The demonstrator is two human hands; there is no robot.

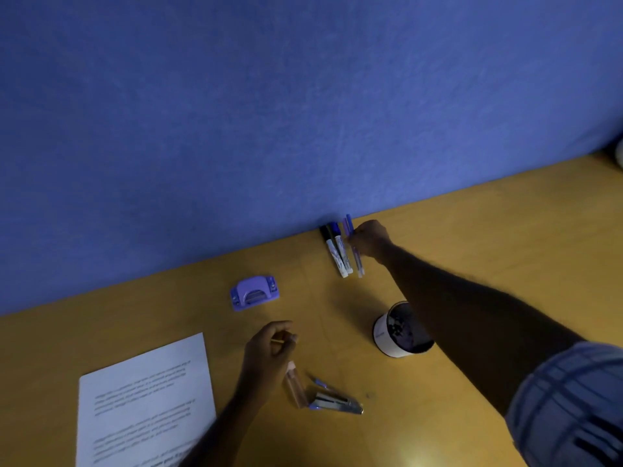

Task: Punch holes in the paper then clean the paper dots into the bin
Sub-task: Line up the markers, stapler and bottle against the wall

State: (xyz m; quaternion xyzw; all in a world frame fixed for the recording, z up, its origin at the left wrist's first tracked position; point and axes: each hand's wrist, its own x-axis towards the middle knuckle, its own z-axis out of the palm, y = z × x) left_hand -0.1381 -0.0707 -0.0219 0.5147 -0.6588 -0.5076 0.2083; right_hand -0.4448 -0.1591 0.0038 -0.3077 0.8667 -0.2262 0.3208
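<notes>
A purple hole punch [255, 292] stands on the wooden desk [488, 230] near the blue partition. A printed sheet of paper [145, 402] lies at the front left. A small white round bin [401, 331] holding dark bits stands right of centre, partly under my right forearm. My right hand [369, 238] reaches to the far edge and grips a blue pen [354, 251] beside two markers. My left hand [269, 348] hovers between the paper and the bin, fingers curled around a thin pale stick-like thing that I cannot identify.
Two white markers [337, 254] with dark caps lie against the blue partition [269, 112]. A stapler [333, 401] and a brown eraser-like block [295, 385] lie at the front centre, just right of my left wrist. A pale object [617, 153] shows at the far right edge.
</notes>
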